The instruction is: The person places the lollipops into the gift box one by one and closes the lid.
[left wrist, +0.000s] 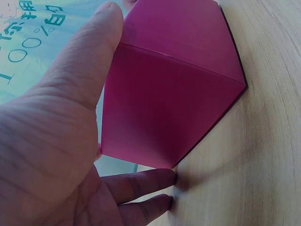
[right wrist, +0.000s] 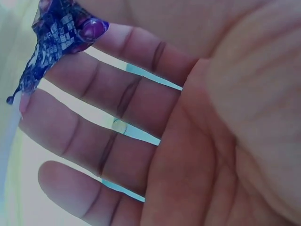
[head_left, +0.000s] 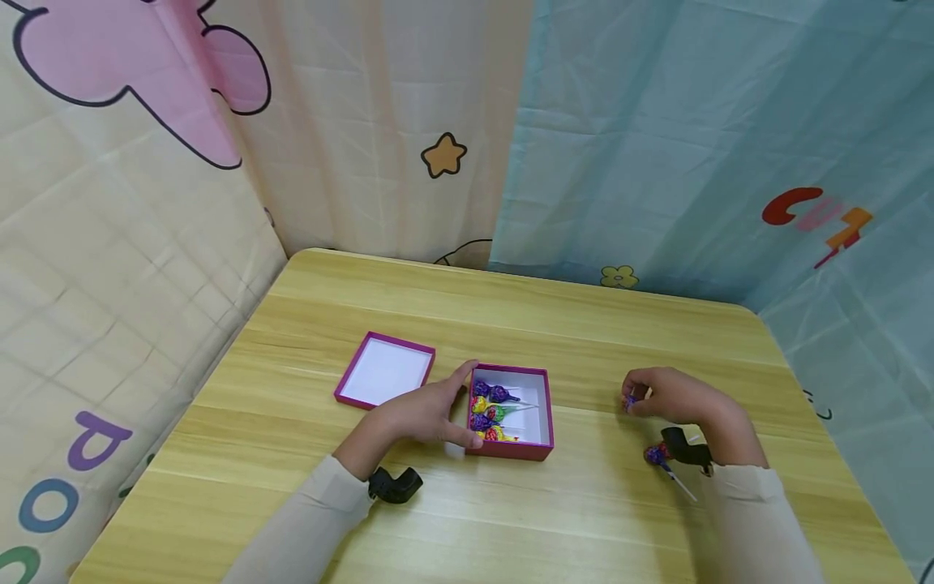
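Observation:
In the head view, an uncovered magenta box with a white inside stands mid-table. Several wrapped lollipops, purple, yellow and green, lie along its left side with sticks pointing right. My left hand grips the box's left end, thumb at the near corner and forefinger at the far one. The left wrist view shows the magenta walls close up beside the thumb. Off to the right, my right hand pinches a purple-blue wrapped lollipop by its head; its white stick shows along the right wrist view's left edge.
A shallow magenta lid, white inside up, lies left of the box behind the left hand. More wrapped lollipops rest on the wooden table beneath the right wrist, partly covered by the wrist camera. Printed curtains surround the table's far edge.

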Action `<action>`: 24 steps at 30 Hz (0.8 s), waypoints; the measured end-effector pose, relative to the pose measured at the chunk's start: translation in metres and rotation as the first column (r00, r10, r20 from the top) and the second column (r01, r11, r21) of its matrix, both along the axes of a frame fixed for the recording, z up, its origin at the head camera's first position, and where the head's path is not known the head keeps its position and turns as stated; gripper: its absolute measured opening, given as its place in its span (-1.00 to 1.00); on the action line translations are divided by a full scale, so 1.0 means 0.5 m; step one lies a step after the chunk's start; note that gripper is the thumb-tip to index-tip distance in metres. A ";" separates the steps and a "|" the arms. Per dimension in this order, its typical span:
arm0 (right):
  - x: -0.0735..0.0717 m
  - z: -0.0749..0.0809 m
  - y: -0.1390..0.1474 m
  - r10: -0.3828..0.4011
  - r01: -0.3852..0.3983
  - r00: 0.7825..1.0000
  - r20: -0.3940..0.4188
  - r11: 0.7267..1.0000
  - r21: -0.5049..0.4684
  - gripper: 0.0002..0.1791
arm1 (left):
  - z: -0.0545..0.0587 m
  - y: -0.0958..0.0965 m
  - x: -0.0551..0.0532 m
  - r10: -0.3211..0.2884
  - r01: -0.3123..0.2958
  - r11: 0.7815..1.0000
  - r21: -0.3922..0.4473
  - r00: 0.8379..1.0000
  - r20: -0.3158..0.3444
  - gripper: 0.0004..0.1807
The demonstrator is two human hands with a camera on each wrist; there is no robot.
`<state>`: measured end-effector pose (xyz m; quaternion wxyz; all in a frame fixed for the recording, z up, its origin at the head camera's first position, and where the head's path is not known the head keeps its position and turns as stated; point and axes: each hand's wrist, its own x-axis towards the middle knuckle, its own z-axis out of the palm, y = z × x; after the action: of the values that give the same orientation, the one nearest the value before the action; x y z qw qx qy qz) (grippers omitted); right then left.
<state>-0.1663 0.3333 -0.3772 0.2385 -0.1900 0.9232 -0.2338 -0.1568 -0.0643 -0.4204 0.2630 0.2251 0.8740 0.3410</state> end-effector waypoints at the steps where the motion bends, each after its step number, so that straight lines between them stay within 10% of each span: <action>1: -0.002 0.003 -0.006 0.004 -0.004 1.000 0.000 1.000 -0.002 -0.89 | 0.000 0.000 0.000 0.000 0.000 1.000 -0.001 1.000 0.001 0.35; 24: -0.014 0.064 -0.142 0.090 -0.090 0.995 -0.046 0.996 0.013 -0.89 | 0.003 -0.002 0.002 -0.007 0.007 1.000 -0.007 1.000 -0.011 0.34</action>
<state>-0.1732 0.2620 -0.3454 0.2285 -0.2356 0.9203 -0.2130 -0.1559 -0.0654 -0.4186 0.2603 0.2294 0.8757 0.3359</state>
